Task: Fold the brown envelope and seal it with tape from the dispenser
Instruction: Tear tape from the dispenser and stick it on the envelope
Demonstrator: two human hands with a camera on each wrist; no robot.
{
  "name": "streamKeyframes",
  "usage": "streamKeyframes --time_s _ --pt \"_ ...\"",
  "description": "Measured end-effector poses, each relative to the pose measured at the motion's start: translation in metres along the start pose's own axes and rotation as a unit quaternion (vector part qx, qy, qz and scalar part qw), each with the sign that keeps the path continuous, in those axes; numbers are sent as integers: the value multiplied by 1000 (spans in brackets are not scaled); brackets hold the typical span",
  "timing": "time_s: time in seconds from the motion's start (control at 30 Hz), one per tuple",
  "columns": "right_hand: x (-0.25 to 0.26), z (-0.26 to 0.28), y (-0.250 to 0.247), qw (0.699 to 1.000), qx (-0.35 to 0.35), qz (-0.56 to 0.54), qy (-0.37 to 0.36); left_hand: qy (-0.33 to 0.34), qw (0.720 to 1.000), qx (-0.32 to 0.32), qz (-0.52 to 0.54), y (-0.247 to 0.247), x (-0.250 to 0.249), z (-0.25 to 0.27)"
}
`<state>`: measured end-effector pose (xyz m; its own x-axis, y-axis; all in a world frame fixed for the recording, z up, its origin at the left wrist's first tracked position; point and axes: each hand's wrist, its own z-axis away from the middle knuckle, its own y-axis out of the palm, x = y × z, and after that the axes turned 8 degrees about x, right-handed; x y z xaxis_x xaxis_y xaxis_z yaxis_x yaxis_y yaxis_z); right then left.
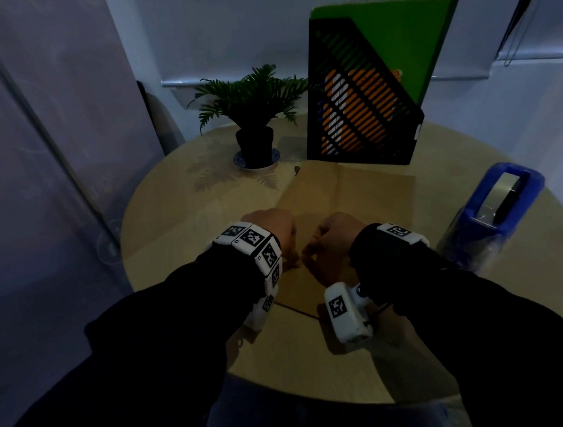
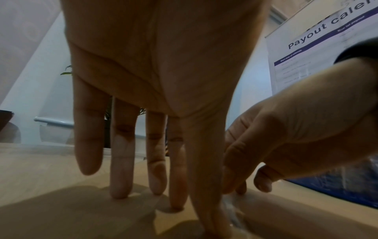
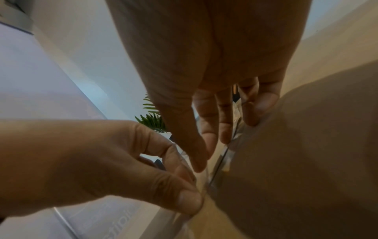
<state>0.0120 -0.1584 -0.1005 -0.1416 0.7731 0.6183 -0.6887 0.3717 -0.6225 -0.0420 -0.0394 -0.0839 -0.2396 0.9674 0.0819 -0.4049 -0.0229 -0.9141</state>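
Observation:
The brown envelope (image 1: 356, 200) lies flat in the middle of the round table, with a crease down its length. Both hands meet over its near left part. My left hand (image 1: 289, 263) points its straight fingers (image 2: 120, 186) down onto the paper, and the thumb presses beside a strip of clear tape (image 2: 231, 210). My right hand (image 1: 310, 255) rests its fingertips (image 3: 208, 142) on the same tape strip (image 3: 227, 155), along the edge of the envelope (image 3: 306, 161). The blue tape dispenser (image 1: 498, 209) stands to the right, with no hand on it.
A potted fern (image 1: 252, 114) stands at the back of the wooden table (image 1: 179, 221). A black slatted file holder (image 1: 359, 106) with a green folder stands behind the envelope. A wall and a printed poster (image 2: 319, 48) are close behind.

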Motion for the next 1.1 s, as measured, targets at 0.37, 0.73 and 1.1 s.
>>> streamKeyframes --time_s 0.37,0.73,1.1 --pt "0 -5 -1 997 9 70 4 2 996 51 70 -2 2 -2" --pt "3 -14 -1 988 22 152 18 15 999 6 46 1 2 5" --pt "25 -7 -24 954 88 275 82 57 991 80 86 -9 15 10"
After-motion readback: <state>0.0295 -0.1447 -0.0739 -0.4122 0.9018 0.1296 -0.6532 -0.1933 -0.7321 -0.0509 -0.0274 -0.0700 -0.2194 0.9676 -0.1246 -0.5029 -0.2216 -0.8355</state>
